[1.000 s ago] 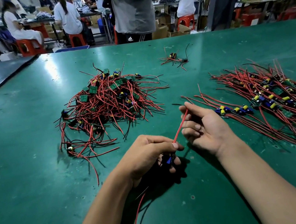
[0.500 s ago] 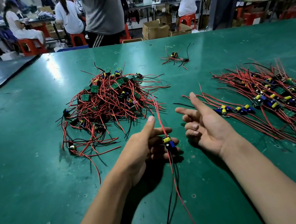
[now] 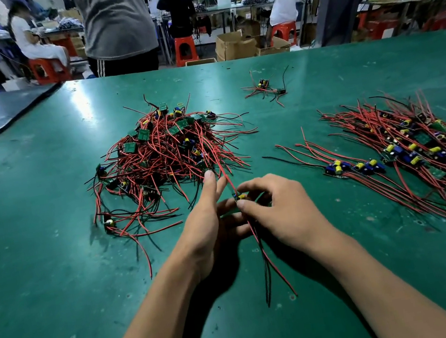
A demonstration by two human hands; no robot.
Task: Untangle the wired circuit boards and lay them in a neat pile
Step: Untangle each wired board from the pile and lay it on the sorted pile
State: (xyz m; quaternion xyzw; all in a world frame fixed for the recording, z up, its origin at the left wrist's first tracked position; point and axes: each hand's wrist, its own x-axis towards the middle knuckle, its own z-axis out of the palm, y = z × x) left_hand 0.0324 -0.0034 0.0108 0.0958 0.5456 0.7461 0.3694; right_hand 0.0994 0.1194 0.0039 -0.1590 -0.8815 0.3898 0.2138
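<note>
Head view. Hands meet low over the green bench, just in front of the person. The right hand pinches a small circuit board between thumb and forefinger. The left hand curls its lower fingers under the same board, with one digit stretched straight toward the tangled heap.

The board's wires run roughly away from and toward the person. The near ends, red and black, trail down past the wrists, and one red lead rises toward the near edge of the heap. Whether that lead is caught in the heap cannot be told.

The heap lies ahead and to the left, nearer the left hand. The neat pile lies to the right, nearer the right hand and well apart from the heap. Its wires are combed on a diagonal from far left to near right, and its boards lie in a loose band across the middle.

To join that pile, the held board would probably need to travel right and turn until its wires match the diagonal. A small stray cluster sits far back on the bench.
</note>
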